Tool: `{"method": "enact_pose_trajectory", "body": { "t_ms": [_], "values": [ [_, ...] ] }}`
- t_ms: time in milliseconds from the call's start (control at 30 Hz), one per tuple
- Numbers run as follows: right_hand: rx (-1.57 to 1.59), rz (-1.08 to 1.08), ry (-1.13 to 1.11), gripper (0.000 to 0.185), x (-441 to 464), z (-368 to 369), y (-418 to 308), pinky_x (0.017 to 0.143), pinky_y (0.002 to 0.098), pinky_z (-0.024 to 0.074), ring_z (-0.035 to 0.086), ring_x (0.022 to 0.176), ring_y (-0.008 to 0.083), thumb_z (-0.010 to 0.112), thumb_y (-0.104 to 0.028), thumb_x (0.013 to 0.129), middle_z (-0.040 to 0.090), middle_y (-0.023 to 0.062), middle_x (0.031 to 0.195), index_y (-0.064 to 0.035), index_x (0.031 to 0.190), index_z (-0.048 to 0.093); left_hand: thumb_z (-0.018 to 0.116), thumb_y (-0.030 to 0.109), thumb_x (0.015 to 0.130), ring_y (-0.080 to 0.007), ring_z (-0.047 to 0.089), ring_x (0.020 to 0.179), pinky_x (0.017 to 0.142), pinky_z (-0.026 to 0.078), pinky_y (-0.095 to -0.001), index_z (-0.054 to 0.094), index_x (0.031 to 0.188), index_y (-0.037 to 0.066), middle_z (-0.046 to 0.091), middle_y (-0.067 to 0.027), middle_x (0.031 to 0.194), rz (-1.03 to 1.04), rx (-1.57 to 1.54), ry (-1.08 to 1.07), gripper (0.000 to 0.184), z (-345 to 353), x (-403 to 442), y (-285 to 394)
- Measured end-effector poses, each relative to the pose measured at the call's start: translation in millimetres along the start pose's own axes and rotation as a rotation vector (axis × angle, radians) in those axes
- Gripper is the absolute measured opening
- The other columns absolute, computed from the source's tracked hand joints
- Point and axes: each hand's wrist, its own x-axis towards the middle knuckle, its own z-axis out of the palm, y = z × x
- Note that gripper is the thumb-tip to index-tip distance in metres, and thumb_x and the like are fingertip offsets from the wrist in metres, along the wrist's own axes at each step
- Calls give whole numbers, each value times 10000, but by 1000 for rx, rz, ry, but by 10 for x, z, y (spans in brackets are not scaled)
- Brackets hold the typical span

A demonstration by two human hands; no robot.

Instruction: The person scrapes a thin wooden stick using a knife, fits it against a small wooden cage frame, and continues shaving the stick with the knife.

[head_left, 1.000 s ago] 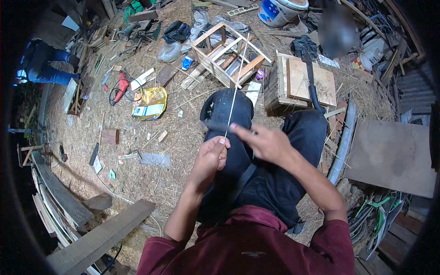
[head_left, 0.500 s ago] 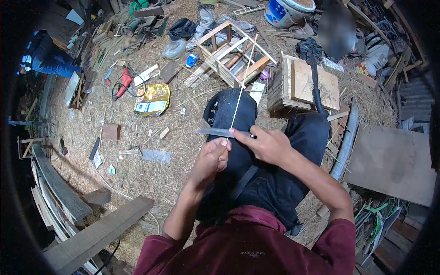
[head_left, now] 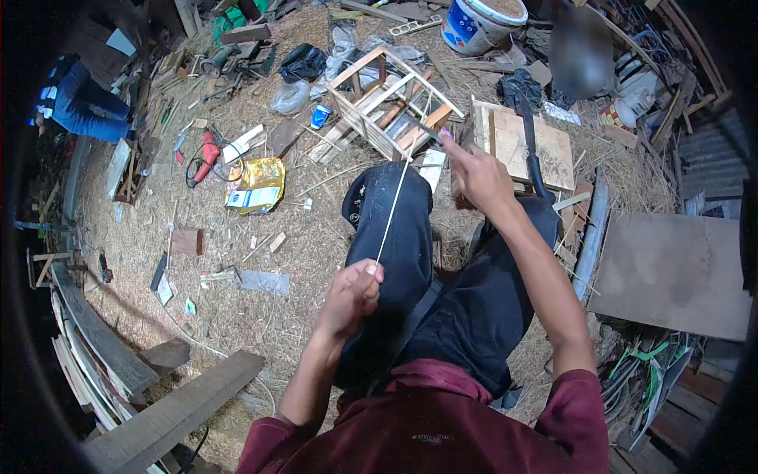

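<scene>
My left hand (head_left: 352, 294) is closed around the near end of a thin pale strip (head_left: 392, 207), which looks like split bamboo or wood. It slants up and away over my left knee. Near its far part, my right hand (head_left: 482, 180) grips a knife (head_left: 427, 129), with the blade pointing left and lying against or just over the strip. Fingers hide the knife's handle. Behind the blade stands a small wooden frame (head_left: 365, 126) of light slats, so the strip's far tip is hard to pick out.
A long dark-handled blade (head_left: 532, 146) lies on a wooden block (head_left: 553, 156) by my right knee. Leftward on the shavings are a red power tool (head_left: 207, 158) and a yellow packet (head_left: 257, 186). A thick beam (head_left: 178, 407) juts in at lower left. Another person (head_left: 83, 103) stands far left.
My right hand has moved forward and away with the knife, from beside my left hand to far along the strip. My left hand has drawn slightly back toward me, still holding the strip.
</scene>
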Motion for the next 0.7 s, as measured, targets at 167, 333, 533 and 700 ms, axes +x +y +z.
{"method": "enact_pose_trajectory", "body": {
  "t_ms": [167, 333, 533, 700],
  "values": [
    [30, 133, 97, 357, 132, 28, 212, 712, 521, 511, 642, 764, 434, 498, -185, 969, 638, 233, 811, -198, 1311, 600, 493, 240, 1024, -26, 258, 436, 409, 190, -220, 523, 913, 93, 321, 107, 575, -22, -75, 10, 186, -64, -95, -45],
    [172, 478, 262, 361, 235, -95, 472, 732, 488, 507, 652, 840, 452, 509, -183, 964, 673, 281, 882, -128, 1305, 613, 477, 253, 1036, -25, 259, 441, 418, 202, -216, 528, 930, 81, 310, 102, 568, -80, -59, 4, 208, -73, -160, -48],
    [654, 68, 296, 360, -182, -209, -441, 709, 393, 520, 692, 782, 264, 532, -176, 984, 695, 212, 930, -42, 1311, 597, 450, 227, 1041, -32, 247, 422, 401, 196, -219, 535, 988, 71, 309, 77, 579, -21, -132, -2, 186, 70, -8, 42],
    [467, -256, -18, 473, -639, -186, -877, 584, 405, 493, 581, 617, 318, 635, -155, 910, 565, 130, 737, -230, 1374, 574, 426, 241, 1057, -35, 241, 420, 392, 202, -226, 525, 1014, 61, 313, 68, 581, 49, -26, 59, 209, 213, 112, 158]
  ]
}}
